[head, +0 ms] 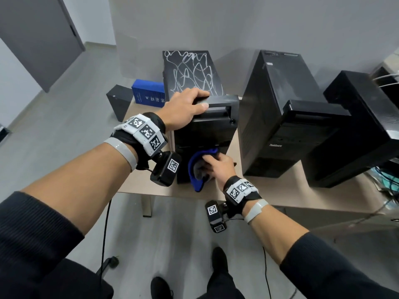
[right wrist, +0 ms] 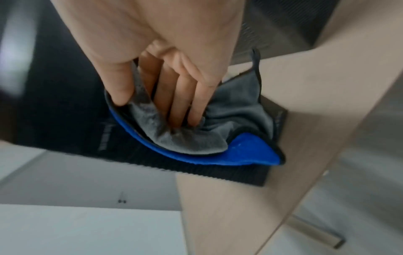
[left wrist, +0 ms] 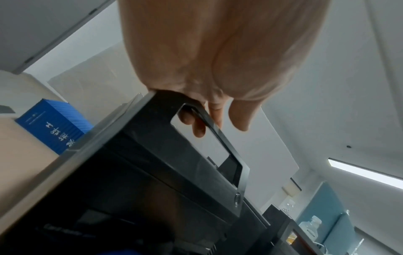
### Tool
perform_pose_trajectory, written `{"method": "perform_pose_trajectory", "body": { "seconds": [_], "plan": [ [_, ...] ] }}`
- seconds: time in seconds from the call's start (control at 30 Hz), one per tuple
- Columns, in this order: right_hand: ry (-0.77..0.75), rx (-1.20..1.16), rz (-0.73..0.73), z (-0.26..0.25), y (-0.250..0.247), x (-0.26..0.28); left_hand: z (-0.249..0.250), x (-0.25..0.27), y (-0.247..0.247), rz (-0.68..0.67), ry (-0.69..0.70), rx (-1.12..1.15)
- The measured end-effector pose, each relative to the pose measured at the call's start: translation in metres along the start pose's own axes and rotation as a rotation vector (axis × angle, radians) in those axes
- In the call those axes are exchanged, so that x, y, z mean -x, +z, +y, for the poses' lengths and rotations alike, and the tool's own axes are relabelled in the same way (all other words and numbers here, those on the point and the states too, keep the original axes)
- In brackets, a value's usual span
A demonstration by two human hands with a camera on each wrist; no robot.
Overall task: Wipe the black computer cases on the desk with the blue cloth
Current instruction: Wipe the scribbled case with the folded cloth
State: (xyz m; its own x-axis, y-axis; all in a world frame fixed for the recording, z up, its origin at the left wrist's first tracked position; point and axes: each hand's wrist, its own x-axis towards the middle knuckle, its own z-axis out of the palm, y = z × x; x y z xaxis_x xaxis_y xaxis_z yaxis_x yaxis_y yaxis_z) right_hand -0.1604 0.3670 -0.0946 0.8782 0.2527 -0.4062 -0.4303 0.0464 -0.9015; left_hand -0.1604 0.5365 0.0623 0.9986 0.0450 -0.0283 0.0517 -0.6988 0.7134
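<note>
Three black computer cases on the desk [head: 218, 192]: my left hand [head: 186, 108] grips the scribbled case's [head: 205, 126] handle to steady it, my right hand [head: 218, 167] bunches the blue cloth [head: 197, 184] against its front.

Cloth [head: 199, 165]: soft fleecy fabric, bright blue on one face, grey nap on the other, with a dark stitched hem.
Left computer case [head: 192, 70]: black, matt top panel, scrawled over with chalky white lines; front bezel smooth, slightly glossy plastic.
Middle case [head: 278, 87]: black, dull sheen, faintly dusty; ribbed grille texture on the front.
Right case [head: 356, 117]: black, smooth, semi-gloss.
Desk [head: 291, 188]: pale beige wood-look surface, smooth and matt; leg of brushed grey metal.
Blue box [head: 149, 93]: glossy card, finely ribbed top.
</note>
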Motion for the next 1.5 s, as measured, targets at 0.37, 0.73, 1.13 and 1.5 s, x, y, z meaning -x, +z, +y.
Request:
{"method": "perform_pose_trajectory", "body": {
  "seconds": [0.37,0.73,1.13,1.5],
  "plan": [
    [0.167,0.176,0.146,0.074,-0.038,-0.053,-0.005,-0.007,0.005,0.063,0.002,-0.011],
    [0.195,-0.076,0.299,0.041,-0.031,-0.035,-0.006,-0.016,0.013,0.134,-0.028,0.038],
    [0.179,-0.337,0.235,0.011,-0.023,-0.035,-0.007,-0.019,0.016,0.140,-0.025,0.030],
    [0.445,-0.102,0.321,0.105,-0.013,-0.077,-0.009,-0.018,0.017,0.162,-0.001,0.016]
  ]
}}
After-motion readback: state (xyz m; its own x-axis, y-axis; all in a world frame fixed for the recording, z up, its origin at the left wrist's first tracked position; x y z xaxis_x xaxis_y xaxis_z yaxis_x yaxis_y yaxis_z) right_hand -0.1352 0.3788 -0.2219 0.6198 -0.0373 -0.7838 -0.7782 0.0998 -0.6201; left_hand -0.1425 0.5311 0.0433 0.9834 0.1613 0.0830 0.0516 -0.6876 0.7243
